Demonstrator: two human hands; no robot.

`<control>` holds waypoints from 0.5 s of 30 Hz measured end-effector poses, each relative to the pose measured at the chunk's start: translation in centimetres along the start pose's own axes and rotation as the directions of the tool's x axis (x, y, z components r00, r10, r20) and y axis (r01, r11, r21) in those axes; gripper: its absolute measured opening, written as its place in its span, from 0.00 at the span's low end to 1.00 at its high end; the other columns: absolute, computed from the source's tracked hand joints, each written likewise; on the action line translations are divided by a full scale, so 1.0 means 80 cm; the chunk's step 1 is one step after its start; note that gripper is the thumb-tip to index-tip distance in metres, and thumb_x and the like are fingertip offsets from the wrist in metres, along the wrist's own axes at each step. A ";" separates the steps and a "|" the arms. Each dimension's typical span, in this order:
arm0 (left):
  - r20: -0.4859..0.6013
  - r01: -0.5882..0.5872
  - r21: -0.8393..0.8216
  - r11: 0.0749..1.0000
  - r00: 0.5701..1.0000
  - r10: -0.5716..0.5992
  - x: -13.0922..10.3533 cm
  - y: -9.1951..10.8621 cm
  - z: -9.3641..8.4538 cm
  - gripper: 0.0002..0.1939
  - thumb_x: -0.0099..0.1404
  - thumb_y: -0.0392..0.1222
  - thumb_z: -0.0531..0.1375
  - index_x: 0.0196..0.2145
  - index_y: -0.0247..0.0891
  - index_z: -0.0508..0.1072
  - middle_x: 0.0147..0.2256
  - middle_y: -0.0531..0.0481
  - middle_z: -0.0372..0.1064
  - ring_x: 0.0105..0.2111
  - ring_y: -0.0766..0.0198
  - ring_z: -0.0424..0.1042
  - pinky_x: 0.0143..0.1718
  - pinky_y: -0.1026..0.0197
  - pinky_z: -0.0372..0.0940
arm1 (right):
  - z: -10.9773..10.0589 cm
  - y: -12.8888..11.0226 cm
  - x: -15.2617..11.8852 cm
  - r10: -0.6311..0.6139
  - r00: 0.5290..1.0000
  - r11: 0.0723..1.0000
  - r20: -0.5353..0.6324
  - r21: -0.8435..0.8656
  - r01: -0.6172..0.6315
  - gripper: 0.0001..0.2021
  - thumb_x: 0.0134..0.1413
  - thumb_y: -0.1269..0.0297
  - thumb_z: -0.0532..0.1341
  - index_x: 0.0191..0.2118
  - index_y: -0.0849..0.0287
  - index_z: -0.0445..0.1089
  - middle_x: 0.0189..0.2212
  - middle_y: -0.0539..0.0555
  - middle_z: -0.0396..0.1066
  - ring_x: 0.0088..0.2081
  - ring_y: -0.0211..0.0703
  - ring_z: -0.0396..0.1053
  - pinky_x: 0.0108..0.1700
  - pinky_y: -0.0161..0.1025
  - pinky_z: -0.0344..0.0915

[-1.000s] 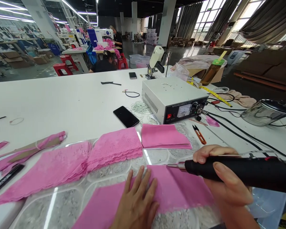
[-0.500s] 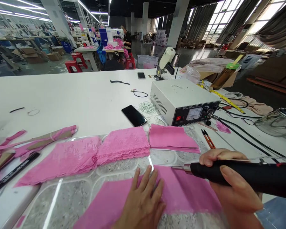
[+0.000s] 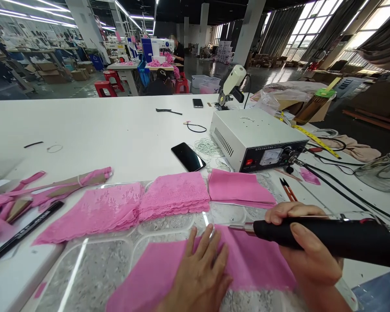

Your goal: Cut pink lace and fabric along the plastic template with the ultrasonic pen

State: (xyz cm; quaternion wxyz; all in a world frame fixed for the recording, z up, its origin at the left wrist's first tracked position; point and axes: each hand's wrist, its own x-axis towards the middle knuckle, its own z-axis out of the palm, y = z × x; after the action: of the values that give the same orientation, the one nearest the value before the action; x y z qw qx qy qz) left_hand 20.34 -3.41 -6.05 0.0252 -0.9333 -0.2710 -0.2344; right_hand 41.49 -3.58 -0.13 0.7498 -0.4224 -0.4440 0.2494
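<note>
My left hand (image 3: 199,268) lies flat with fingers spread on a smooth pink fabric piece (image 3: 156,268), pressing it against a grey marbled, clear-covered surface (image 3: 100,268). In my right hand (image 3: 307,247) is a black handheld tool (image 3: 279,234) with a thin metal tip, held almost level. The tip touches or hovers just over the fabric's upper edge, right of my left fingertips; which of the two I cannot tell. Behind my hands lie a pink lace piece (image 3: 97,212), a stack of scalloped pink lace (image 3: 175,195) and a folded stack of plain pink fabric (image 3: 238,186).
A grey control box (image 3: 260,134) with a meter and cables stands behind the fabric, beside a black phone (image 3: 188,157). Orange thread snips (image 3: 289,190) lie to its right. At left are a black marker (image 3: 26,232) and pink strips (image 3: 61,188). A glass jar (image 3: 381,173) stands far right.
The tool's tip has moved a little left along the fabric edge, closer to my left fingers. My left hand stays on the fabric. The whole view has shifted slightly.
</note>
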 end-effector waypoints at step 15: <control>-0.270 -0.079 -0.143 0.986 0.962 0.038 -0.012 0.017 -0.013 0.10 0.70 0.41 0.55 0.36 0.35 0.74 0.36 0.50 0.78 0.44 0.61 0.75 0.66 0.53 0.50 | 0.008 -0.015 -0.011 0.052 0.998 0.989 0.018 0.140 -0.054 0.05 0.48 0.67 0.62 0.34 0.57 0.71 0.28 0.51 0.67 0.26 0.38 0.65 0.29 0.39 0.68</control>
State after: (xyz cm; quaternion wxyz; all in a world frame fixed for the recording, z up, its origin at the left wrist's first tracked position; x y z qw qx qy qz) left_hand 19.93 -5.19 -5.47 -0.0032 -0.9001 -0.2185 -0.3770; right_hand 40.53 -4.58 0.64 0.7674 -0.3786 -0.4195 0.3030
